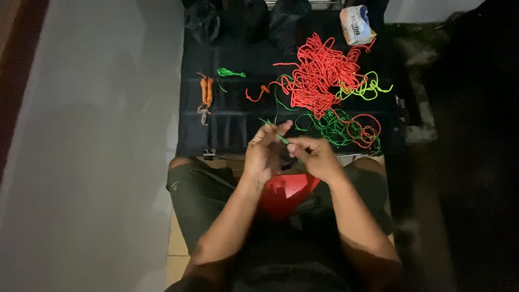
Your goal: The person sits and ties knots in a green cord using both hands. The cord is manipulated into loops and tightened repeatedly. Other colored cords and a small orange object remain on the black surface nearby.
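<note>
A green cord (280, 137) is pinched between the left hand (263, 153) and right hand (315, 157), just below the orange cord pile (320, 73) on the bench (227, 130). It may be snagged there if pulled, because its tail seems to run into the tangle.

The thin green cord (281, 137) vanishes between both hands; dark bags (246, 19) at the table's back are cut off.

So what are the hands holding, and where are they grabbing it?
Both hands pinch a thin green cord: the left hand near its upper end, the right hand lower down. Exact finger placement is too dim to tell.
</note>
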